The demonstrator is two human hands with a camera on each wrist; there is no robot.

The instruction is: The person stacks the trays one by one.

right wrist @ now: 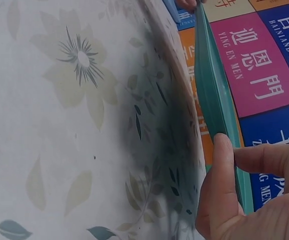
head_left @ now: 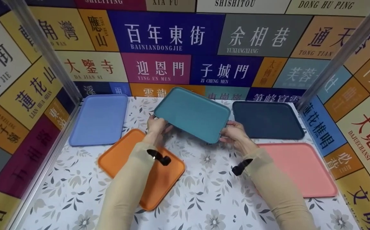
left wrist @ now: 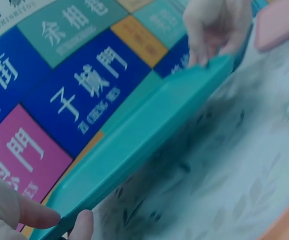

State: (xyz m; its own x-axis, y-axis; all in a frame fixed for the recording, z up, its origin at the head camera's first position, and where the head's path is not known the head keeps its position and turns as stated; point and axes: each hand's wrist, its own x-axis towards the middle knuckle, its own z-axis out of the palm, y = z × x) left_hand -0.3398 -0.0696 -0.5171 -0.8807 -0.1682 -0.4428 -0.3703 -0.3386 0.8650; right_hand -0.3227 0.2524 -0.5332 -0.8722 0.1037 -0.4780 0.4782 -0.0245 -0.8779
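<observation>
Both hands hold a teal rectangular tray [head_left: 192, 113] by its two short ends, raised above the patterned tablecloth, with a shadow under it in both wrist views. My left hand [head_left: 157, 127] pinches the rim at the near left corner; in the left wrist view a finger and thumb [left wrist: 84, 222] close on that edge. At the right end my right hand [head_left: 235, 133] grips the rim, and the right wrist view shows its thumb and a finger [right wrist: 223, 165] on either side of the edge. The tray is turned at an angle, its right end nearer.
An orange tray [head_left: 169, 188] lies skewed under my left forearm. At the back left is a periwinkle blue tray [head_left: 100, 119]; a navy tray [head_left: 268, 119] lies back right, with a pink tray [head_left: 306, 169] in front of it. Sign-covered walls [head_left: 165, 35] enclose the table.
</observation>
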